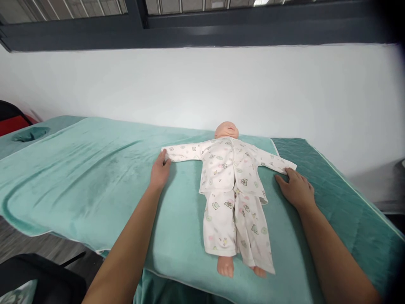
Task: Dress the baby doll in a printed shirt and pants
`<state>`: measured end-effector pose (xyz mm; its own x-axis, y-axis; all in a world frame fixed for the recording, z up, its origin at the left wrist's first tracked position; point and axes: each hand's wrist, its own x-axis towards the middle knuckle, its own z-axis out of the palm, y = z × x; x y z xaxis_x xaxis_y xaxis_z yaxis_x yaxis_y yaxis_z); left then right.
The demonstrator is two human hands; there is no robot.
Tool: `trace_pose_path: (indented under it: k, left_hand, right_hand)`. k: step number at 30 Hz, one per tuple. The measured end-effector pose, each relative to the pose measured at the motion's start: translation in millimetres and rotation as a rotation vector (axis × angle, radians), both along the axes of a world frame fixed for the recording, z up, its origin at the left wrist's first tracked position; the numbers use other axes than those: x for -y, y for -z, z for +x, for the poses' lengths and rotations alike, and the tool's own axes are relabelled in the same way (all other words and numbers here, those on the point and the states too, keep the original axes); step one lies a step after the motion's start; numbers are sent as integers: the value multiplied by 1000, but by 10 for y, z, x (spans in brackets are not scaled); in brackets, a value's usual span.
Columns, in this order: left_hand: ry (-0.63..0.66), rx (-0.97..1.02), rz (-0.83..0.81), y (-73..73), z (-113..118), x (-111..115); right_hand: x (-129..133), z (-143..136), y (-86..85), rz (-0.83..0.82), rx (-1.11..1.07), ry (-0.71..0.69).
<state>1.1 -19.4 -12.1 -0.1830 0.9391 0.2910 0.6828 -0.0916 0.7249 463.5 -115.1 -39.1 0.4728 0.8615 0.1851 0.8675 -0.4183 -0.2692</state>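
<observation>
A baby doll (227, 129) lies on its back on a bed with a light green cover (180, 202), its head toward the wall. It wears a white patterned top (221, 164) and matching trousers (221, 223), with both feet showing below the hems. The sleeves stretch out to either side. At the end of the sleeve on the left, my left hand (160, 169) pinches the cuff between thumb and fingers. My right hand (295, 188) rests at the other cuff, fingertips touching it, thumb apart from the fingers.
Behind the bed rises a white wall (142, 88) below a dark window frame (237, 33). A darker green quilted sheet (341, 202) covers the right side. A black chair (41, 278) stands at the lower left, and a red and black object (12, 122) at the far left.
</observation>
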Motion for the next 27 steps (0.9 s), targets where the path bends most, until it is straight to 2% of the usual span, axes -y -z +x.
trace_pose_path:
  k: [5, 9, 12, 15, 17, 19, 21, 24, 27]
  left_hand:
    - [-36, -152, -41, 30, 24, -28]
    - [-59, -132, 22, 70, 17, -57]
    - [-60, -66, 133, 58, 4, -43]
    - [-106, -4, 303, -20, 33, 141]
    - [-110, -4, 398, -70, 97, 412]
    - [-44, -24, 426, -78, 199, 805]
    - [45, -39, 377, -29, 327, 1279]
    - [213, -26, 219, 113, 522, 1981]
    - [303, -104, 168, 213, 672, 2453]
  right_hand:
    - [1, 11, 40, 46, -18, 15]
    - [-9, 46, 76, 122, -48, 15]
    - [4, 49, 41, 272, -78, -18]
    - [151, -78, -41, 485, -120, -123]
    - [392, -292, -88, 597, -166, -219]
    - [762, -600, -104, 639, -241, -295]
    - [1214, -943, -85, 604, -372, -319]
    - [1858, -1381, -36, 528, -530, -390]
    - [2238, -1649, -43, 506, -550, -470]
